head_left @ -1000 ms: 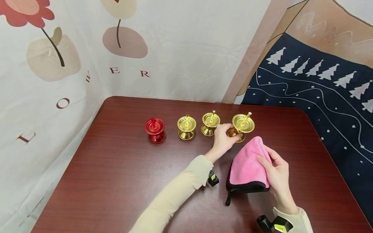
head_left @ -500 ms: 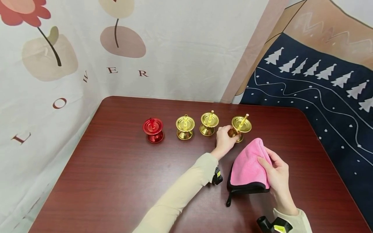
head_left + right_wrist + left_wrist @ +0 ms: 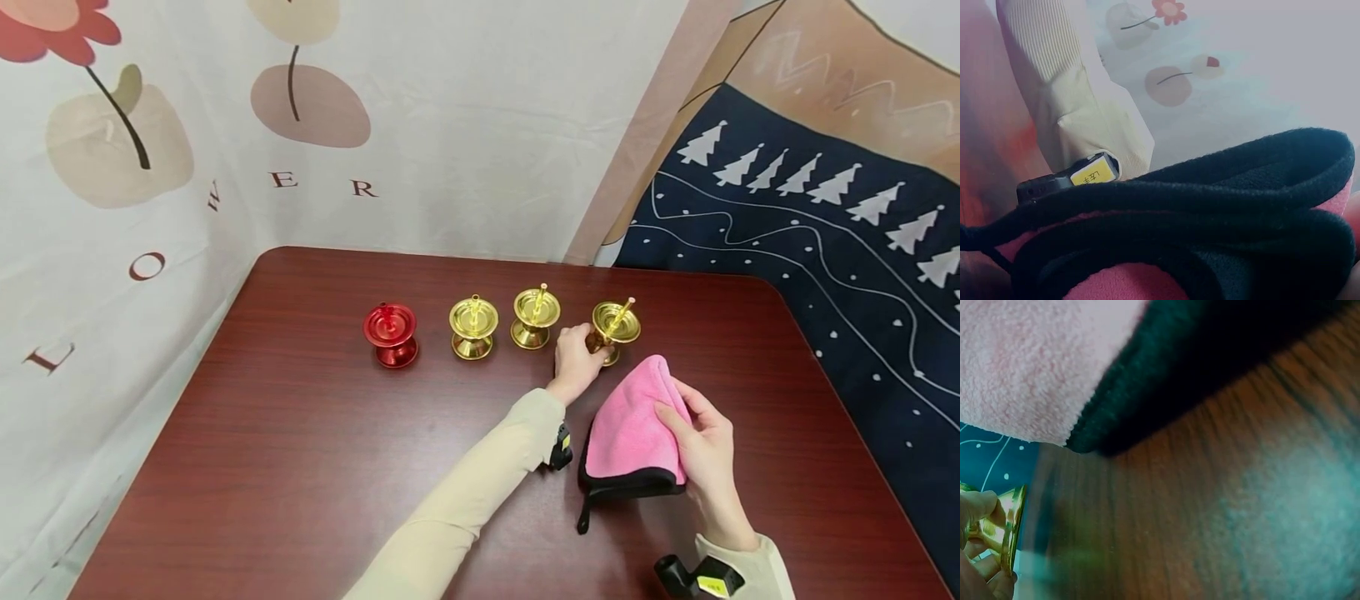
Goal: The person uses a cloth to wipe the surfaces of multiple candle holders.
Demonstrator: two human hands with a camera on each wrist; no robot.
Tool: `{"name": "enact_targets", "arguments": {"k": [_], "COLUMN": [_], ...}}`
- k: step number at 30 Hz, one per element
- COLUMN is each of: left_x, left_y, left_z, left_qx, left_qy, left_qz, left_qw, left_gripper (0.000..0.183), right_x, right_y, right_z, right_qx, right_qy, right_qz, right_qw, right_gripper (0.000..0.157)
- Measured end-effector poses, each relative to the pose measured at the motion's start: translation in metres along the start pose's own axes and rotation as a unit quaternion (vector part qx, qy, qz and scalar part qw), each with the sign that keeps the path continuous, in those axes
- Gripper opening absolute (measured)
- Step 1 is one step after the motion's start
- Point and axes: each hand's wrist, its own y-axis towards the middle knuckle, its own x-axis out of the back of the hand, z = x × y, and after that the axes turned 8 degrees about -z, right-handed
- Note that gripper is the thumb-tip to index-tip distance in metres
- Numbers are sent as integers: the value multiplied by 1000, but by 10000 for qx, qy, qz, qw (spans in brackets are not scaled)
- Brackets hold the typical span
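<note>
In the head view my left hand (image 3: 579,363) grips a gold candle holder (image 3: 617,322) by its stem, at the right end of a row. Its dish faces up, with a thin spike leaning to the right. The left wrist view shows my fingers curled round the stem above the flared gold base (image 3: 1011,528). My right hand (image 3: 707,454) pinches a folded pink cloth (image 3: 633,429) with black edging and a small loop, held just in front of that candle holder. The cloth's black-edged folds (image 3: 1254,194) fill the lower right wrist view.
To the left of my left hand stand two more gold candle holders (image 3: 536,310) and a red candle holder (image 3: 391,327), all upright on the dark red-brown table (image 3: 300,433). A white printed curtain (image 3: 465,125) and a navy tree-patterned cloth (image 3: 787,250) hang behind.
The gripped candle holder has come down a little and slightly left with my left hand. My right hand and the pink cloth have barely moved; the head view has shifted slightly.
</note>
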Motion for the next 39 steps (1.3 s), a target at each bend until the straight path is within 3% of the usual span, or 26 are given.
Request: {"name": "enact_targets", "arguments": {"k": [8, 18, 32, 36, 39], "left_x": [-3, -5, -3, 3, 9], "left_y": [2, 2, 0, -7, -14], "left_z": [3, 8, 13, 14, 15], "left_qx": [60, 449, 404, 391, 432], "left_qy": [102, 332, 607, 423, 33], "left_qz": [115, 405, 396, 340, 23], "left_qw": [9999, 9976, 9966, 9978, 9991], "left_gripper": [23, 29, 23, 26, 27], "right_x": [-1, -2, -3, -2, -2], "right_y": [-1, 0, -1, -1, -1], "right_z": [-1, 0, 0, 1, 2], "right_qx": [-41, -111, -96, -112, -138], "right_qy": [-37, -37, -98, -127, -161], "right_qz": [39, 15, 60, -5, -37], "right_qw": [10000, 9999, 9999, 9999, 9998], "right_gripper": [29, 30, 28, 27, 26]}}
